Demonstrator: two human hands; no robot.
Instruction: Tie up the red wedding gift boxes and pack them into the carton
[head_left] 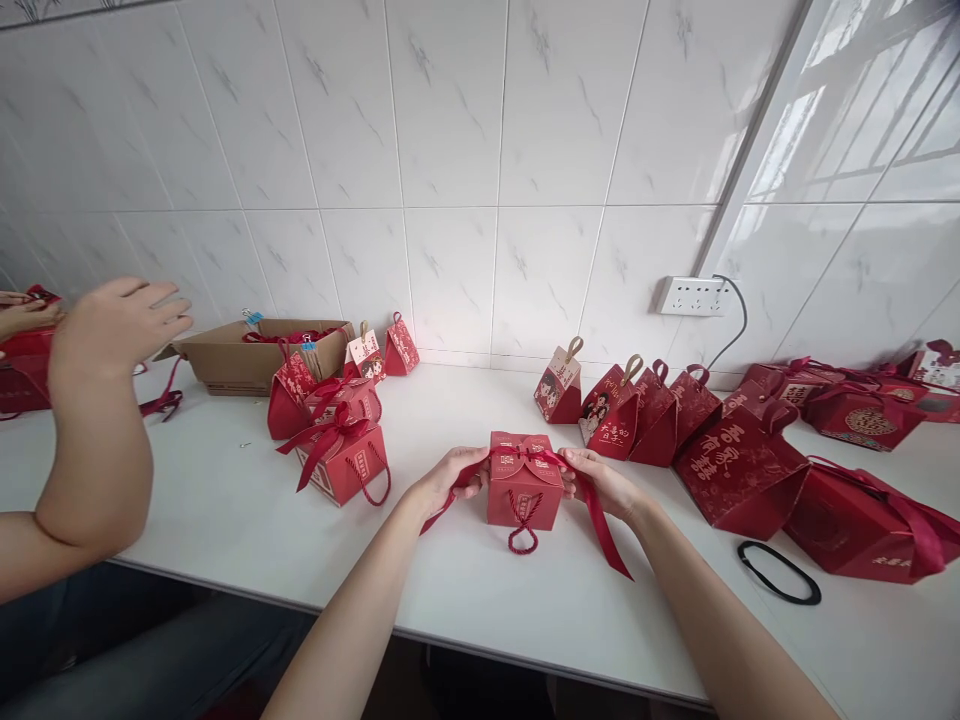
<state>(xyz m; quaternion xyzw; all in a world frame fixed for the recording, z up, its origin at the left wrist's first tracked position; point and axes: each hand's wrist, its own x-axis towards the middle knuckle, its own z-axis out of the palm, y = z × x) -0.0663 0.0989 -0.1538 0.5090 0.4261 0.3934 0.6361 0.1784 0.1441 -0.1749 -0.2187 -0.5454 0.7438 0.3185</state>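
A small red gift box (525,495) with gold print stands upright on the white table, a twisted cord handle hanging on its front. A dark red ribbon (606,530) runs across the top of the box. At the box's left side, my left hand (450,480) is closed on one part of the ribbon, with a tail hanging below it. My right hand (600,482) pinches the other part at the right side, its long tail lying on the table. Left of my hands stands a similar red box (346,465) with a tied bow on top.
An open cardboard box (232,368) holds red ribbons near the wall. Red triangular boxes (652,412) and larger red boxes (870,520) line the right. A black loop (780,574) lies near them. Another person's arm (101,440) reaches in at left.
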